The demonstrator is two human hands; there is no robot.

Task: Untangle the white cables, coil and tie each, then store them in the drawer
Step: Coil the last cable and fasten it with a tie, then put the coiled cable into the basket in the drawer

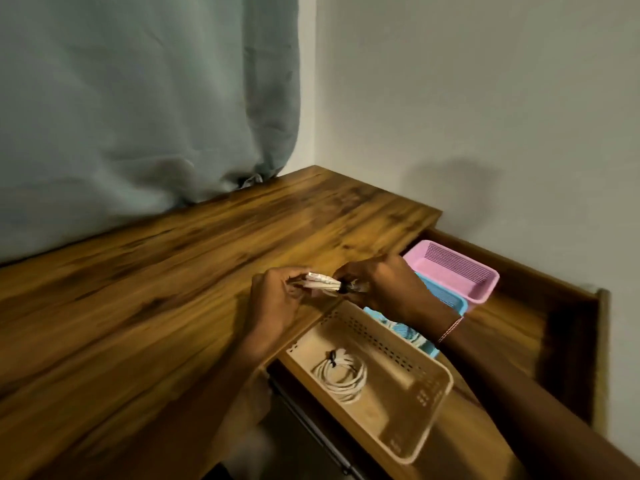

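As left hand and right hand pinch a blurred cable bundle, the blue basket sits half-hidden

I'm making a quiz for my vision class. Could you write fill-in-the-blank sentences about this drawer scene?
1. The tied white coil lies in the nearest basket, coloured ____.
2. The farthest basket in the drawer is ____.
3. The middle basket is ____.
4. The left hand and right hand both grip a white ____.
Missing words: beige; pink; blue; cable.
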